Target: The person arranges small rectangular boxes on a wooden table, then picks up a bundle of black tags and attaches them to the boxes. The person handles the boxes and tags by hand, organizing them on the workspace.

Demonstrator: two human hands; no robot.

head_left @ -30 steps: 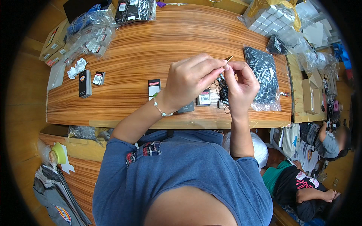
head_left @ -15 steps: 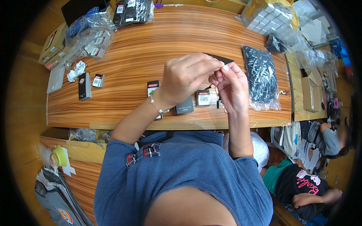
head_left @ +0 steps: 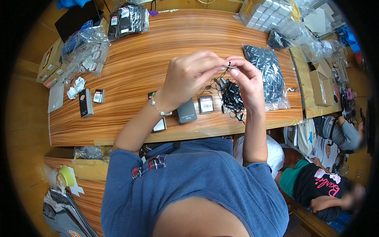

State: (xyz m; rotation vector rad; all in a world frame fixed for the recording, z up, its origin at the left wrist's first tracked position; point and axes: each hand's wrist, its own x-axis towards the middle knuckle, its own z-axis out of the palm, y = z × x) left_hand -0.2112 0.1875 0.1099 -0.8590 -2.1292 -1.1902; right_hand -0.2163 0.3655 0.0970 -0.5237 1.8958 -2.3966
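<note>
Far left of the fingers [head_left: 216, 62]: crumpled paper [head_left: 76, 87], blue plaid cloth [head_left: 75, 41] partly under clear plastic, brown boxes [head_left: 50, 59]. Beyond, to their left: purple bit [head_left: 153, 13] (too small to tell what). Beyond, to their right: white boxes [head_left: 263, 15] in rows. Right: open carton [head_left: 321, 87]. Nearer the body, left: green bowl [head_left: 68, 176]; right: co-worker [head_left: 316, 185], black top.

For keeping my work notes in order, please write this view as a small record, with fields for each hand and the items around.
Left hand: fingertips pinching a thin card, seen nearly edge-on
Right hand: fingertips at the same card, beside a short black cord
Beneath right hand: loose pile of black cords
Right of pile: clear bag of dark items
Left of pile: small white-labelled stack, dark card stack
Surface: wood-grain table
</note>
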